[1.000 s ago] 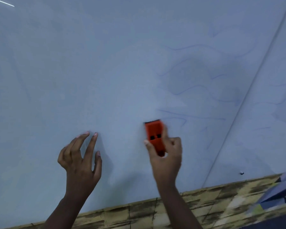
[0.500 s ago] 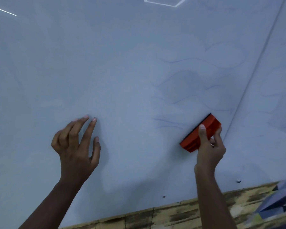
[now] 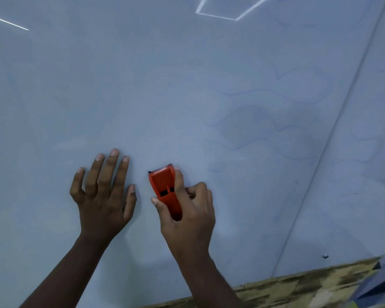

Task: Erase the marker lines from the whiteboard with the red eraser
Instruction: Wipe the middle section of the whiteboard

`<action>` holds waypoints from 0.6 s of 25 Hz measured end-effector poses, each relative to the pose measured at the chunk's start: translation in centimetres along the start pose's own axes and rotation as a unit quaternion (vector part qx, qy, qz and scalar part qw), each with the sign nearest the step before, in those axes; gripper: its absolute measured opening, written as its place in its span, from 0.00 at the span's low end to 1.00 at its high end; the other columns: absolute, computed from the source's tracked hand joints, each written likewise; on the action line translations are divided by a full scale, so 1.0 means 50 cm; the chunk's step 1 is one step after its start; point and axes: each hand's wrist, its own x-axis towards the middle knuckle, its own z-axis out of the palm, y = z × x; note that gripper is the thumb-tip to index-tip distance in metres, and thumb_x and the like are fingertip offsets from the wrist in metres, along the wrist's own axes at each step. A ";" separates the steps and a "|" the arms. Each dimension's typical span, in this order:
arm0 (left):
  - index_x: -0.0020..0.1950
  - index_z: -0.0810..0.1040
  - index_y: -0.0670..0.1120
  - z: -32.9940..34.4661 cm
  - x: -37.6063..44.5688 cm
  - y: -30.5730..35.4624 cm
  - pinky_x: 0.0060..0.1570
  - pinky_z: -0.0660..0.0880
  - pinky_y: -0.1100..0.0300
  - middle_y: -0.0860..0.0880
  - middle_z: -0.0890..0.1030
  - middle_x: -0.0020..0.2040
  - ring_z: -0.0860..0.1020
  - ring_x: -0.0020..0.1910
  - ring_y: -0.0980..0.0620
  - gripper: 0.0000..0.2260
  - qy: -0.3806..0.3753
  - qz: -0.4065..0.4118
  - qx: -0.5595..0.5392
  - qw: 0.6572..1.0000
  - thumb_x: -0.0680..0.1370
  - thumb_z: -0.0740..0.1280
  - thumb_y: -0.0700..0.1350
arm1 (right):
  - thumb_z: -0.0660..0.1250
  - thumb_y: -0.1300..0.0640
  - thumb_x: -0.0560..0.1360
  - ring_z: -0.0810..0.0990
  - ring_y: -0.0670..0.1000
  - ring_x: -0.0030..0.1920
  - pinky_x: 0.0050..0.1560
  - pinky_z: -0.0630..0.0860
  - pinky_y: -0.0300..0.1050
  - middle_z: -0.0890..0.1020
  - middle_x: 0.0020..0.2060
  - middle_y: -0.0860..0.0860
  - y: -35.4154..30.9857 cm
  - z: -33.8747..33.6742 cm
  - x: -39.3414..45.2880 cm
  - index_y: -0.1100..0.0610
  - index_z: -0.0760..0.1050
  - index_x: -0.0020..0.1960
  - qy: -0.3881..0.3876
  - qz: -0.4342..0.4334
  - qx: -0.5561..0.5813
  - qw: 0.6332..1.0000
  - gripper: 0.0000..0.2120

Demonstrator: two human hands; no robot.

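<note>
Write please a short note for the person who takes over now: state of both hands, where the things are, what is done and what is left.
Left hand: open, fingers spread, resting on the pale glossy whiteboard.
Right hand: grips the red plastic block eraser, pressed to the board just right of the left hand.
Done: the board around and left of the hands looks wiped.
Left: faint wavy blue marker lines remain up and to the right of the eraser, and some fainter ones beyond the slanted seam.
</note>
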 end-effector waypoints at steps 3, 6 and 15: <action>0.85 0.62 0.43 0.001 -0.003 0.000 0.81 0.52 0.44 0.46 0.59 0.87 0.56 0.86 0.46 0.29 0.003 0.004 0.001 1.000 0.85 0.61 0.49 | 0.70 0.34 0.73 0.72 0.48 0.46 0.41 0.78 0.46 0.72 0.47 0.48 -0.003 -0.023 0.061 0.44 0.70 0.76 0.014 -0.008 -0.011 1.000 0.34; 0.85 0.63 0.43 0.003 0.001 0.000 0.82 0.52 0.44 0.45 0.61 0.86 0.56 0.86 0.46 0.29 0.008 0.001 0.006 1.000 0.85 0.61 0.49 | 0.69 0.32 0.71 0.77 0.51 0.45 0.43 0.80 0.51 0.71 0.45 0.47 0.057 -0.068 0.099 0.41 0.70 0.75 0.050 0.084 0.004 0.995 0.34; 0.80 0.72 0.42 -0.039 0.092 0.004 0.69 0.60 0.42 0.43 0.71 0.80 0.68 0.78 0.41 0.24 0.027 -0.051 -0.042 0.997 0.84 0.64 0.49 | 0.74 0.37 0.73 0.78 0.42 0.41 0.47 0.79 0.45 0.78 0.46 0.52 0.233 -0.202 0.214 0.48 0.77 0.71 0.162 0.227 0.101 0.955 0.31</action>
